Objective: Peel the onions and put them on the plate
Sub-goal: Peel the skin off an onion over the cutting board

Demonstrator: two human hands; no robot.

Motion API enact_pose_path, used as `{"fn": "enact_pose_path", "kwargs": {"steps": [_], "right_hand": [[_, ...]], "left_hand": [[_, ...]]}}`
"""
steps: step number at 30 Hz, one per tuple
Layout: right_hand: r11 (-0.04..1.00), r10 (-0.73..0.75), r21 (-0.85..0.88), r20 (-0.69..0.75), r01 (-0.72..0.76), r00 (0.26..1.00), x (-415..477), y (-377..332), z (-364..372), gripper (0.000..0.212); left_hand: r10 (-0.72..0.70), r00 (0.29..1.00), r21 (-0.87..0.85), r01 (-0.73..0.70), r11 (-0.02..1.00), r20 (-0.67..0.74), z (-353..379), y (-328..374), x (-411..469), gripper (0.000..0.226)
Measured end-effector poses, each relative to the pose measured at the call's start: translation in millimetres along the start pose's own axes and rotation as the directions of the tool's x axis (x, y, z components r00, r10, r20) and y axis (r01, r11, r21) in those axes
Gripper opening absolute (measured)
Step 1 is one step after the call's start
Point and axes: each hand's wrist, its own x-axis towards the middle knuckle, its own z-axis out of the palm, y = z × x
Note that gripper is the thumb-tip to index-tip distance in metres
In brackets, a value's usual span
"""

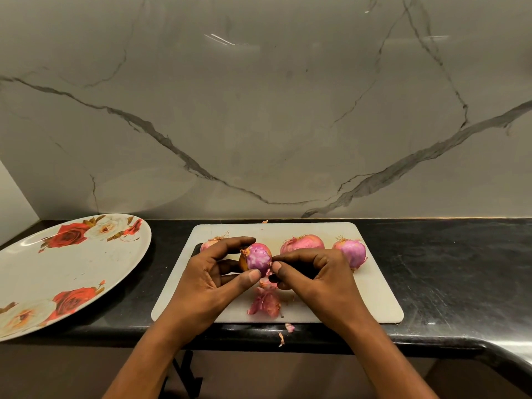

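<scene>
My left hand point(211, 272) grips a partly peeled red onion point(258, 256) above the white cutting board point(371, 295). My right hand point(313, 272) pinches a bit of skin at the onion's right side. Three more onions lie along the board's far edge: one behind my left hand point(208, 243), one in the middle point(302, 244), one on the right point(351, 250). A pile of peeled skin point(266, 303) lies on the board below my hands. The large white plate with red roses point(51, 272) sits to the left and holds no onions.
The board rests on a black countertop point(446, 272) whose front edge curves forward at the right. Small skin scraps point(288, 329) lie at the counter's front edge. A marble wall point(259, 110) stands right behind the counter.
</scene>
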Motion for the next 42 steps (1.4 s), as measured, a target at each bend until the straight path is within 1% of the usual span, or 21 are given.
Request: {"fn": "enact_pose_path", "kwargs": {"steps": [5, 14, 26, 31, 34, 36, 39, 42], "right_hand": [[0.999, -0.014, -0.031, 0.024, 0.015, 1.000, 0.4, 0.4, 0.4, 0.012], [1.000, 0.012, -0.014, 0.058, -0.011, 0.998, 0.9, 0.2, -1.3, 0.010], [0.999, 0.043, 0.011, 0.033, -0.044, 0.999, 1.9, 0.3, -0.1, 0.010], [0.998, 0.064, 0.026, -0.009, -0.064, 0.998, 1.6, 2.0, -0.5, 0.009], [0.999, 0.039, 0.010, -0.016, -0.039, 0.999, 1.5, 2.7, -0.5, 0.008], [1.000, 0.022, -0.004, -0.024, -0.023, 0.999, 1.7, 4.3, 0.4, 0.012], [0.999, 0.039, 0.017, -0.025, -0.038, 0.999, 2.3, 5.6, 1.3, 0.027], [0.999, 0.022, 0.032, 0.008, -0.022, 1.000, 1.6, 4.0, 0.5, 0.031]], "left_hand": [[-0.001, 1.000, 0.005, 0.002, 1.000, -0.013, 0.0, -0.1, 0.1, 0.057], [-0.006, 1.000, -0.006, 0.006, 1.000, -0.001, -0.8, 0.7, -0.4, 0.057], [0.000, 1.000, -0.014, 0.000, 1.000, 0.013, -1.1, 1.5, -0.6, 0.055], [-0.017, 1.000, -0.083, 0.018, 0.996, 0.004, -3.6, 0.2, 0.2, 0.050], [-0.026, 0.999, -0.096, 0.028, 0.995, 0.027, -3.0, 1.8, -0.3, 0.048], [-0.030, 0.999, -0.093, 0.034, 0.995, 0.044, -2.1, 3.5, -0.6, 0.048], [-0.030, 0.997, -0.074, 0.036, 0.997, 0.069, -0.3, 6.2, -0.4, 0.047], [-0.028, 0.997, -0.071, 0.033, 0.997, 0.066, 0.8, 8.3, 0.0, 0.043]]}}
